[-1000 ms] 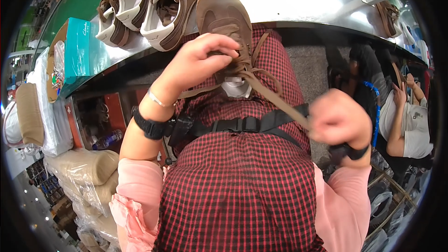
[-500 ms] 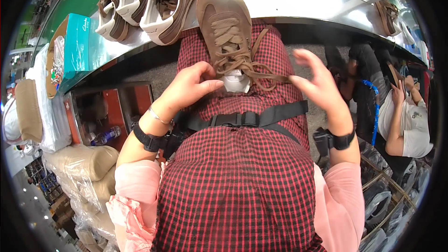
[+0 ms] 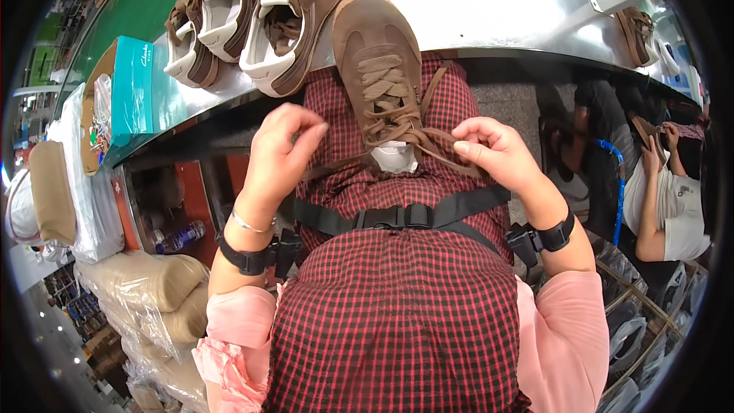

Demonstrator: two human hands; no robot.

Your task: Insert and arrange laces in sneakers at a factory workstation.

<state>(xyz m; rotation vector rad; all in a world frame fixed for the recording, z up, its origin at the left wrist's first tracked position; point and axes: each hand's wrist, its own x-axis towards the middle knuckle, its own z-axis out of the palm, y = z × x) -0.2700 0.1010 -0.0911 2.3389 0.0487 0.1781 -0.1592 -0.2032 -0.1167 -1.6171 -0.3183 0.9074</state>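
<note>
A brown lace-up sneaker (image 3: pixel 378 38) lies on my lap, toe pointing away and its heel end toward me. Its white tongue (image 3: pixel 394 157) sticks out below the crossed brown laces (image 3: pixel 384 80). My left hand (image 3: pixel 284 145) is left of the shoe with curled fingers; one lace end runs out straight to it and disappears behind the palm. On the other side my right hand (image 3: pixel 497 154) pinches the other lace between thumb and fingers. A loop of that lace hangs below the fingertips. What the left fingertips hold is partly hidden.
Several brown and white sneakers (image 3: pixel 279 38) stand on the metal bench (image 3: pixel 489 8) at the far left. A teal box (image 3: pixel 131 92) is beside them. At the right, a person in a white shirt (image 3: pixel 673 206) handles a shoe. Plastic-wrapped beige bundles (image 3: pixel 145 283) lie at left.
The lace now stretches left toward my left hand, which has moved off the shoe. My right hand has closed from spread fingers to a pinch. The view has shifted slightly.
</note>
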